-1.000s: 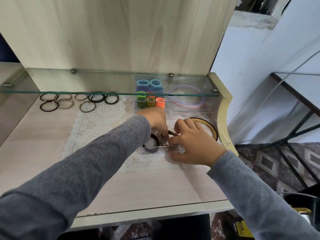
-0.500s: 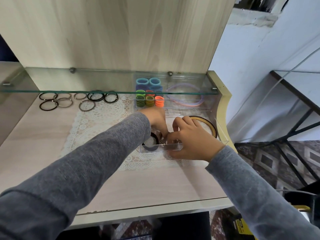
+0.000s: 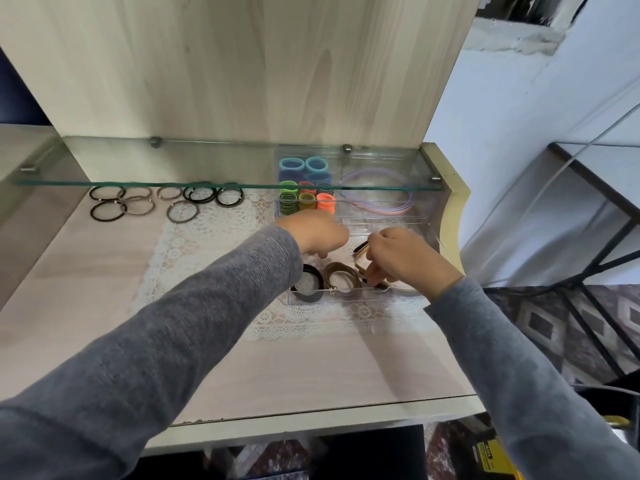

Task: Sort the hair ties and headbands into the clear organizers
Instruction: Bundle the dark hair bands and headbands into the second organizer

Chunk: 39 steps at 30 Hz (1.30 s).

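Sleeves of grey cover both my arms, which reach forward over the wooden table. On the lace mat stands the near clear organizer. In it a black hair tie stands at the left, brown hair ties stand just beside it, and a gold and black headband lies at the right. My right hand grips this headband with curled fingers. My left hand hovers over the organizer with fingers bent down; I cannot tell if it holds something. Behind, the far organizer keeps coloured hair ties and purple headbands under the glass shelf. Far left on the table lie loose hair ties
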Tool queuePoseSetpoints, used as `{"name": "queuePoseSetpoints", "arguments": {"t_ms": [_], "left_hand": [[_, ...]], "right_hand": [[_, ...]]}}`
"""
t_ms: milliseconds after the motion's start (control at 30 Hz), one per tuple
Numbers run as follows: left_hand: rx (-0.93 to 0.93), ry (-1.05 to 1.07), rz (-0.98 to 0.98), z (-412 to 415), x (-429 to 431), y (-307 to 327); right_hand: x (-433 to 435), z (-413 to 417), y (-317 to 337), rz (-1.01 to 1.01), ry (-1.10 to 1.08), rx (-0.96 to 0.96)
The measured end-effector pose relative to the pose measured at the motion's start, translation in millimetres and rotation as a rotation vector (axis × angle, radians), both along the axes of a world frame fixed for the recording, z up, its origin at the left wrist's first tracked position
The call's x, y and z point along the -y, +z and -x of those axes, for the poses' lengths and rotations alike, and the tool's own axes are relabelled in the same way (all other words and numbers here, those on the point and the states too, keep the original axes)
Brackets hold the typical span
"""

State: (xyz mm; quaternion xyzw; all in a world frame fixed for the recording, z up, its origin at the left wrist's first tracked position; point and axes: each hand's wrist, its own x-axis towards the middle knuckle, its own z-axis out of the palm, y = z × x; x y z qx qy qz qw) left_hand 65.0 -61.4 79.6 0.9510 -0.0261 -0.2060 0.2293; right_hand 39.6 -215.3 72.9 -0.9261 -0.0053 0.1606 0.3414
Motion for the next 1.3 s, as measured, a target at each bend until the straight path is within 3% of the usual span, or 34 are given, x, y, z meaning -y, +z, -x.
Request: {"name": "queuePoseSetpoints", "arguments": {"t_ms": [267, 533, 800, 1200, 1300], "left_hand": [[0.171, -0.022, -0.194, 11.4, 5.0, -2.7], [0.228, 0.001, -0.286, 22.7, 14.1, -4.9], [0.135, -0.046, -0.296, 28.7, 19.9, 4.6], [-0.043, -0.021, -0.069, 19.3, 12.1, 2.0], [-0.032, -0.065, -0.105, 15.0, 6.1, 0.2]], "right_hand": [[-14.6, 3.4, 14.9, 0.061, 0.001, -0.107], [-25.3, 4.9, 17.5, 0.060, -0.013, -0.082], [-22.3, 2.2, 22.5, 0.073, 0.027, -0.167], [-18.1, 0.4, 15.6, 0.036, -0.021, -0.140], [-17.3, -1.2, 14.9, 0.082, -0.010, -0.142]]}}
